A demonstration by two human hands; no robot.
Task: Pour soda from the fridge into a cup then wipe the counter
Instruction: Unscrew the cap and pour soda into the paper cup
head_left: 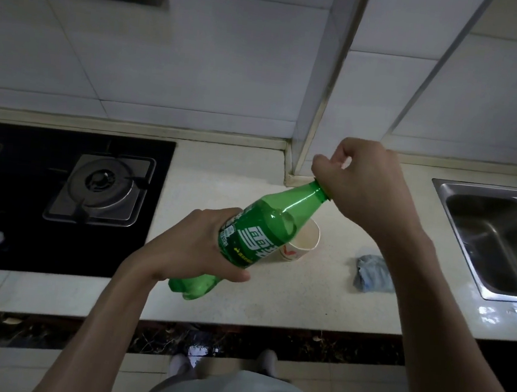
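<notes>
Item: green soda bottle (pixel 259 237), tilted above the counter (pixel 272 296), left hand (pixel 194 246) wrapped round its body to steady it. Right hand (pixel 363 187) curled over the cap (presumably unscrewing). Paper cup (pixel 301 243) stood just behind, awaiting the pour; cloth (pixel 372 273) lay nearby for wiping.

Bottle (pixel 266 228) glossy green plastic; cup (pixel 301 243) matt paper; rag (pixel 373 273) crumpled cloth; sink (pixel 501 243) brushed metal; counter (pixel 272 293) smooth speckled stone.

The bottle (pixel 275 221) is green with white letters on it, the cup (pixel 306 244) is white with a red mark, the cloth (pixel 373 273) is blue, the counter (pixel 221 176) is pale and speckled, the stove (pixel 22 244) is black, and the sink (pixel 500 250) is silver.
</notes>
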